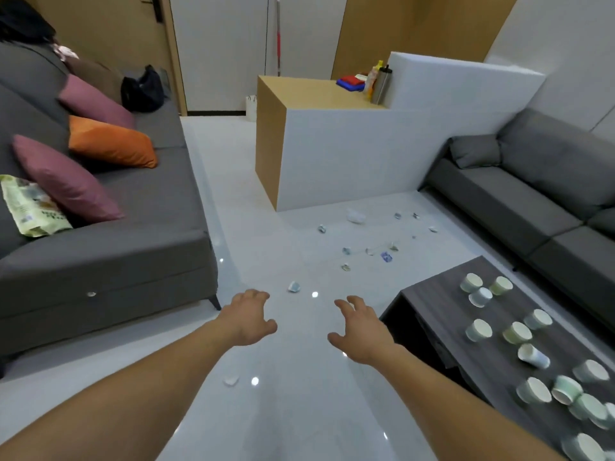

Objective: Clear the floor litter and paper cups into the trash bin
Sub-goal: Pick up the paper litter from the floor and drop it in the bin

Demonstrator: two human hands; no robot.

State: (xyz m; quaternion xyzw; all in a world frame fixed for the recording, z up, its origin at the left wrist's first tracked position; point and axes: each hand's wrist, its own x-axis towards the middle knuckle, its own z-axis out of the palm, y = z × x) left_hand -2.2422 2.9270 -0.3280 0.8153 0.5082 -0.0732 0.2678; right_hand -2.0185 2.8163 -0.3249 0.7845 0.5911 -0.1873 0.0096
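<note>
Probable snack bag [31, 207], print too blurred to read; left hand [248, 319] and right hand [361, 331] loosely spread, empty, near floor litter [294, 286].

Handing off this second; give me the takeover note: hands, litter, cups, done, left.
Left hand and right hand: both open, empty, stretched over the white tiled floor.
Small crumpled litter scraps lie scattered on the floor ahead; another sits between the forearms.
Pale paper cups crowd the dark wooden coffee table at right, one tipped over.
Done: nothing evident. Left: all of it. White container far ahead may be the bin.
</note>
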